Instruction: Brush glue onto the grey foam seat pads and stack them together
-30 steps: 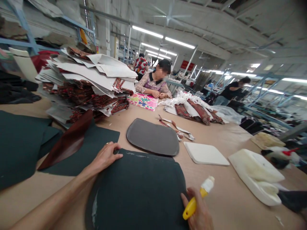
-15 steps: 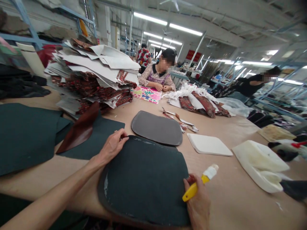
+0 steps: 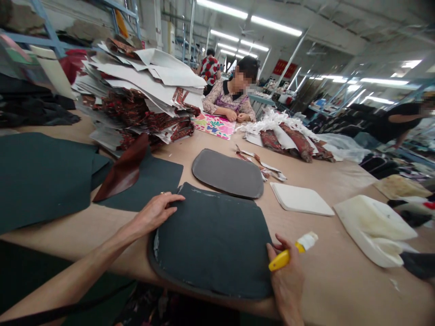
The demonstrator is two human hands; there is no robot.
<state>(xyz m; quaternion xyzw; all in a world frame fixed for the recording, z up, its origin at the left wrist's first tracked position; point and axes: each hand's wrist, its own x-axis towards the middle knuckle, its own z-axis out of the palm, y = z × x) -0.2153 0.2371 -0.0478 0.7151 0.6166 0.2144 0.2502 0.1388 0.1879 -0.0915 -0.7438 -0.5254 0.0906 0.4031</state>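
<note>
A dark green sheet (image 3: pixel 214 240) with rounded corners lies on a stack of like shape at the table's front edge, whitish smears along its top and left edges. My left hand (image 3: pixel 159 209) rests at its upper left corner, fingers apart, index finger stretched over the edge. Against the right edge is my right hand (image 3: pixel 287 267), closed around a yellow-handled brush (image 3: pixel 284 259) whose white bristles point up and right. Just behind the sheet lies a grey rounded panel (image 3: pixel 227 174). To its right sits a white rectangular pad stack (image 3: pixel 302 199).
Dark green pieces (image 3: pixel 44 176) and a brown leather piece (image 3: pixel 125 174) lie left, before a tall pile of white and red-patterned material (image 3: pixel 142 90). A cream container (image 3: pixel 374 228) stands right. Across the table, a person (image 3: pixel 234 95) works on a colourful sheet (image 3: pixel 215 126).
My left hand's fingers have gone from pinching the sheet's corner to lying spread on it. The view has shifted, so most things appear slightly higher and further right. The brush stays in my right hand.
</note>
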